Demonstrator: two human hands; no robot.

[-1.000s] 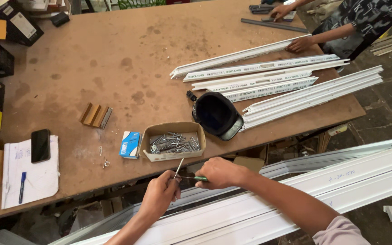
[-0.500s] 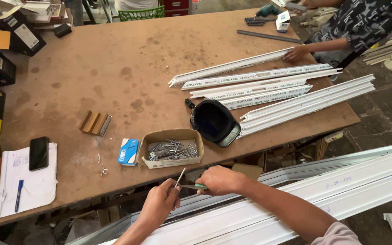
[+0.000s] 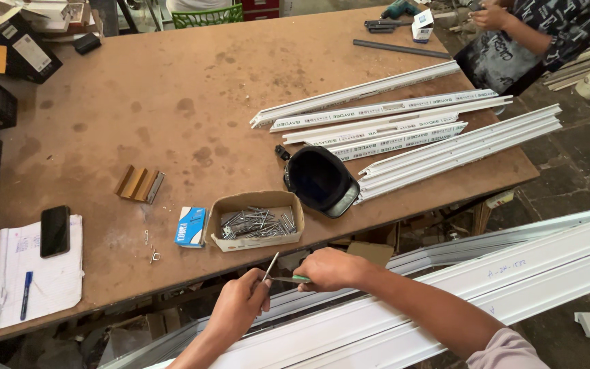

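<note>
Two hands work below the surface [image 3: 172, 102] edge: left hand [image 3: 239, 305] pinches a thin metal strip [image 3: 270, 266], right hand [image 3: 329, 268] grips a green-handled tool [image 3: 293, 279]; keep both steady.

Two bare forearms enter from the near edge. Left hand [image 3: 240, 304] bare, no glove, no ring or watch visible; left forearm uncovered down to the frame edge. Right hand [image 3: 329, 268] bare too, no glove; right forearm uncovered up to a short pale pinkish-grey fabric sleeve [image 3: 510, 350] at the near right. Sleeve plain, no print seen.
</note>
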